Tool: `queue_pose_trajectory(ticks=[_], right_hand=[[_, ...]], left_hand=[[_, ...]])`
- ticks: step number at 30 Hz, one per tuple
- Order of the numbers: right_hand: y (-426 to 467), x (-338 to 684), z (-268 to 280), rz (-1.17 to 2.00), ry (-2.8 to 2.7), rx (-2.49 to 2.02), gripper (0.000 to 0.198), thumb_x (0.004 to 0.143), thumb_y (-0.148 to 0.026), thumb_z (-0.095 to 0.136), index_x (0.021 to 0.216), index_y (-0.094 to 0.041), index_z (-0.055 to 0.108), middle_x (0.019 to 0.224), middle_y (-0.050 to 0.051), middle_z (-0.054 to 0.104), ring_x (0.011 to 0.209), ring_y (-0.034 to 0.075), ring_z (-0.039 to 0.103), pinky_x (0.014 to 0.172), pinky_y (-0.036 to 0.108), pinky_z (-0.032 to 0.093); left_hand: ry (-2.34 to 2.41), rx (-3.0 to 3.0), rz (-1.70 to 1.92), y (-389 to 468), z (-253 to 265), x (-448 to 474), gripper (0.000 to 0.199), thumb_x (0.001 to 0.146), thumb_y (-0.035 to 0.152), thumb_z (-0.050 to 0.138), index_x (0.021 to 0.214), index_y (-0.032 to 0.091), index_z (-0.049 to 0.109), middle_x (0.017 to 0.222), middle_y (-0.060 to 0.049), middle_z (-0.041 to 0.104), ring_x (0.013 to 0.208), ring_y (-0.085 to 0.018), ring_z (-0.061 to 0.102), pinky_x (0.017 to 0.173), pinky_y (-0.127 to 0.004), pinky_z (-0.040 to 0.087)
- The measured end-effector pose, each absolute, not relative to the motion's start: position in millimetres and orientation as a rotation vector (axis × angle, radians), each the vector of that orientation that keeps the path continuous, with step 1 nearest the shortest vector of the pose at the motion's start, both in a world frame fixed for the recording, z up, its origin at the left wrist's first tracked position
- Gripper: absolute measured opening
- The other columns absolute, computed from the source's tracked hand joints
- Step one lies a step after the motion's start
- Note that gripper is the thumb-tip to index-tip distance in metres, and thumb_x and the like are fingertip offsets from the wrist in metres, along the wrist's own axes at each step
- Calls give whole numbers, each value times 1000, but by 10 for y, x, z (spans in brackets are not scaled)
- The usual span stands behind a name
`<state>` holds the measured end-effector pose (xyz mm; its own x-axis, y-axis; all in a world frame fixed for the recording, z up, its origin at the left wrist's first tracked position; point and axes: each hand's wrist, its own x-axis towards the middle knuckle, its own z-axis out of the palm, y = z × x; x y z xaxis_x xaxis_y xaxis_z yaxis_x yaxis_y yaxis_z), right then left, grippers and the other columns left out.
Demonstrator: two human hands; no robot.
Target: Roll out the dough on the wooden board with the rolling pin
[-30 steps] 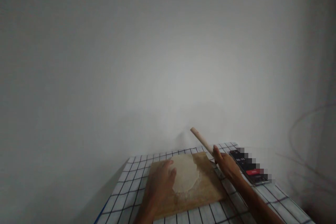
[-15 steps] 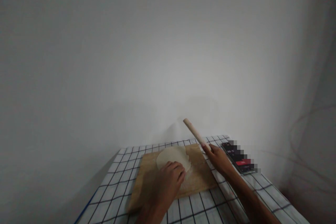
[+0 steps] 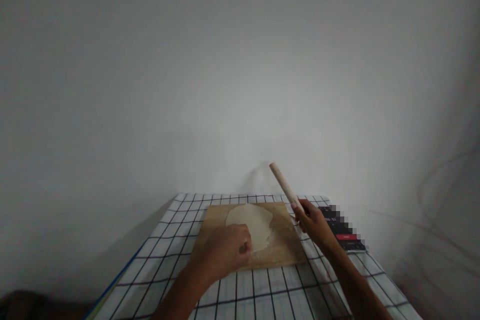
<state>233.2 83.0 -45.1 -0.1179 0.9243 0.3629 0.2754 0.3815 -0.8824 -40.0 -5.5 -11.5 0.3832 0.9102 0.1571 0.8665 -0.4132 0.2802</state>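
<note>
Gripping the rolling pin, the right hand lifts it; the left hand pinches the dough; phone writing unreadable.

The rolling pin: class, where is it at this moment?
In the head view, the rolling pin is raised in the right hand, right of the wooden board, its tip angled toward the wall.

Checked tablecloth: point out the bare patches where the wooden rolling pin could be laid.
Bare checked tablecloth lies left of the wooden board and along the near edge. The right side is crowded: the dark phone sits close to the right hand.
</note>
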Motion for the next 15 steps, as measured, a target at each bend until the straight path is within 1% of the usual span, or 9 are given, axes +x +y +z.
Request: queue_pose_trajectory(ticks=[3, 6, 8, 11, 13, 15], right_hand=[[772, 2339, -417, 850, -1744, -1022, 47, 92, -66, 51, 96, -20, 63, 68, -3, 55, 55, 12, 49, 50, 23, 38], [727, 2402, -398, 911, -1979, -1012, 46, 90, -64, 58, 87, -19, 65, 68, -2, 59, 56, 11, 50, 51, 22, 36], [730, 2467, -411, 947, -2084, -1051, 49, 89, -66, 58, 76, -18, 63, 62, -3, 55, 52, 10, 47, 47, 22, 31], [776, 2558, -465, 947, -2151, -1127, 57, 90, -69, 53, 63, -18, 56, 54, -4, 46, 48, 8, 41, 44, 22, 23], [811, 2610, -499, 940, -2170, -1175, 60, 89, -70, 53, 60, -19, 54, 51, -4, 46, 46, 8, 40, 44, 23, 23], [827, 2664, -504, 958, -2185, -1217, 60, 88, -71, 54, 58, -18, 55, 49, -4, 48, 44, 8, 40, 43, 23, 23]], left_hand=[[1480, 2335, 547, -32, -205, -502, 5, 78, 24, 65, 77, 22, 69, 91, 0, 70, 78, -14, 63, 67, -25, 41], [1370, 2155, 625, 42, -286, -562, 12, 80, 27, 65, 89, 21, 70, 89, 0, 69, 76, -14, 63, 63, -23, 42], [1385, 2076, 694, 94, -277, -609, 14, 83, 27, 62, 92, 20, 70, 83, 0, 69, 75, -15, 63, 65, -24, 44], [1525, 2051, 1008, 137, -201, -670, 21, 93, 34, 54, 97, 19, 69, 82, -1, 68, 75, -15, 62, 68, -26, 45], [1579, 2078, 1178, 135, -170, -671, 27, 97, 38, 51, 106, 20, 68, 89, -2, 68, 77, -15, 62, 71, -27, 47], [1522, 2194, 1121, 118, -190, -631, 27, 94, 38, 58, 113, 23, 69, 103, -4, 69, 89, -17, 64, 79, -28, 49]])
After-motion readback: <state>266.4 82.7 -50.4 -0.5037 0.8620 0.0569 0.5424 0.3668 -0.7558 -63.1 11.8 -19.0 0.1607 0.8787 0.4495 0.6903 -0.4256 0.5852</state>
